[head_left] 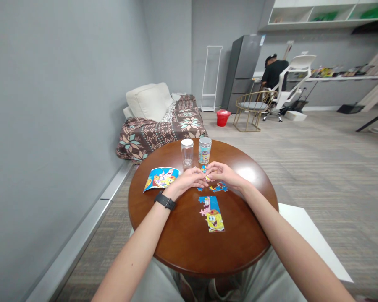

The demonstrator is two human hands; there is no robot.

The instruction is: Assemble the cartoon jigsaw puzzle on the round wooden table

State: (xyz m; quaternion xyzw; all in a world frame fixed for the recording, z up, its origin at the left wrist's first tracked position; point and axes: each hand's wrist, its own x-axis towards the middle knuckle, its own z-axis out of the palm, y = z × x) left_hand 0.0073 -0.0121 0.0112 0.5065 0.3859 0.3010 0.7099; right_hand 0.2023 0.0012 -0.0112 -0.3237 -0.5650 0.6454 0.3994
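Note:
Over the loose puzzle pieces [219, 187] at the middle of the table, my two hands nearly meet. My right hand [222, 173] pinches a small puzzle piece [208, 178] between thumb and fingers. Beside it, my left hand [191, 178] has its fingers stretched toward that piece; whether they touch it is hard to see. Some loose pieces are partly hidden by the hands. Closer to me lies a partly joined puzzle [214, 214] with a yellow cartoon face, a pink figure and blue ground. A curled picture sheet [161, 178] of similar characters rests left of my left hand.
Behind my hands stand a clear jar with a white lid [187, 153] and a printed jar [204, 151] on the round brown table [182, 235]. Beyond are a covered sofa [164, 130], a red bin [222, 118], a gold-framed chair [253, 106] and a seated person [275, 73].

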